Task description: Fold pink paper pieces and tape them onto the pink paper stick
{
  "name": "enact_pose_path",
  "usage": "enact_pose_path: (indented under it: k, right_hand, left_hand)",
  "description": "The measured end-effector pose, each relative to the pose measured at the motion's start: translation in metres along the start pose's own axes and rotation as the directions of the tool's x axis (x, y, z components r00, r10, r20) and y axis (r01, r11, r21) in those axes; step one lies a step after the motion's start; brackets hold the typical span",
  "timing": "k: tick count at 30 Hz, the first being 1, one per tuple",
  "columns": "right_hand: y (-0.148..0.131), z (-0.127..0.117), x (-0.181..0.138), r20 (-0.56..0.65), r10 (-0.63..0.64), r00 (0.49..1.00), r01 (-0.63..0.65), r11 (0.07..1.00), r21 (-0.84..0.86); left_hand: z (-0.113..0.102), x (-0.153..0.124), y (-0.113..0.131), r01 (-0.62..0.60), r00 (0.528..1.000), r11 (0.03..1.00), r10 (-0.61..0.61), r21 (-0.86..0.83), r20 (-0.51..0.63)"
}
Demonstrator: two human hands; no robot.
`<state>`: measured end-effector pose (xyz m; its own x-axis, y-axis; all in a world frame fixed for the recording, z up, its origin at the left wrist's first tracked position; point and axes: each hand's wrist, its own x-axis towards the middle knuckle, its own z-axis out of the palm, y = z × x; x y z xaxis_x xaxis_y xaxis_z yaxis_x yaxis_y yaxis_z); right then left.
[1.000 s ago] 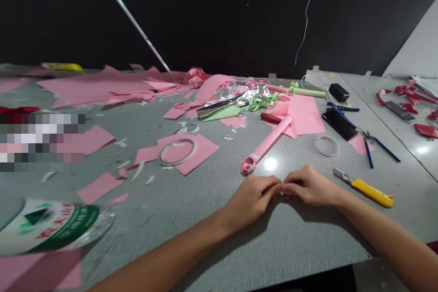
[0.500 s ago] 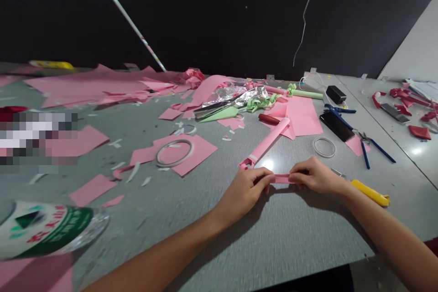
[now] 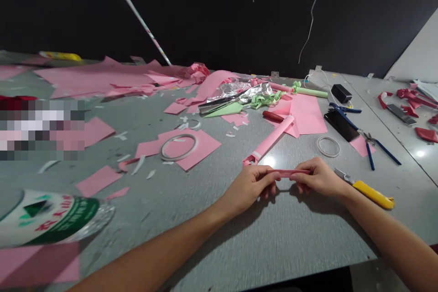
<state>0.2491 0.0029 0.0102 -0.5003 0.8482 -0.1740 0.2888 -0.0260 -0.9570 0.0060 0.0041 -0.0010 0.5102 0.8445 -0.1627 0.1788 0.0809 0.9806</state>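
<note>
A narrow pink paper strip is held level just above the grey table. My left hand pinches its left end and my right hand pinches its right end, fingers closed on it. Just behind my hands lies a long pink rolled paper tube with a folded end near my left hand. A yellow utility knife lies close to my right wrist.
A tape ring lies on pink paper at centre left; another ring sits right. Blue pliers, a black phone, foil and green scraps lie behind. A plastic bottle lies at the left. Pink offcuts cover the far table.
My hands, first pressed together at the fingertips, have drawn apart, and the pink strip now shows stretched between them, lifted slightly off the table.
</note>
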Motion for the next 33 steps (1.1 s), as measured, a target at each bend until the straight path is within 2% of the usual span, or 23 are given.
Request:
enact_pose_path:
  k: [11,15,19,22,23,24,26,27,28,30,32,33]
  right_hand:
    - [0.007,0.006,0.004,0.023,0.033,0.999,-0.036,0.989,0.14]
    - [0.007,0.007,0.004,0.032,0.04,0.999,-0.044,0.989,0.138]
    - [0.003,0.011,0.004,0.039,0.066,0.997,-0.068,0.996,0.06]
    - [-0.002,0.002,0.004,-0.053,-0.044,0.998,0.036,0.989,-0.147]
    - [-0.003,-0.005,0.003,-0.136,-0.125,0.983,0.086,0.961,-0.264]
    - [-0.004,-0.013,0.002,-0.244,-0.221,0.944,0.107,0.907,-0.407]
    - [-0.004,-0.031,-0.001,-0.428,-0.359,0.83,-0.01,0.756,-0.654]
    - [-0.003,-0.04,-0.003,-0.467,-0.38,0.798,-0.109,0.672,-0.732]
    - [-0.001,-0.048,-0.005,-0.463,-0.366,0.807,-0.191,0.58,-0.792]
    - [0.005,-0.061,-0.008,-0.418,-0.286,0.862,-0.292,0.392,-0.872]
    - [0.012,-0.067,-0.008,-0.384,-0.224,0.896,-0.328,0.248,-0.911]
    - [0.015,-0.068,-0.007,-0.38,-0.209,0.901,-0.337,0.215,-0.917]
  left_hand:
    - [-0.002,0.0,0.0,-0.03,0.999,0.999,0.03,0.012,0.032]
    - [-0.001,0.001,0.001,-0.028,0.998,1.0,0.028,0.007,0.057]
    - [0.0,0.0,0.002,-0.014,1.0,0.998,0.013,0.054,0.024]
    - [0.001,-0.003,0.001,-0.049,0.997,0.973,0.059,0.224,-0.04]
    - [0.002,-0.004,-0.001,-0.096,0.992,0.941,0.119,0.324,-0.052]
    - [0.003,-0.005,-0.003,-0.158,0.979,0.885,0.198,0.438,-0.047]
    - [0.006,-0.007,-0.007,-0.279,0.936,0.709,0.352,0.648,0.017]
    - [0.008,-0.007,-0.01,-0.318,0.913,0.612,0.403,0.724,0.06]
    - [0.009,-0.007,-0.012,-0.337,0.896,0.527,0.434,0.78,0.094]
    - [0.01,-0.007,-0.016,-0.343,0.874,0.415,0.47,0.842,0.124]
    - [0.009,-0.007,-0.018,-0.361,0.842,0.375,0.524,0.854,0.126]
    - [0.008,-0.007,-0.018,-0.376,0.821,0.374,0.559,0.848,0.118]
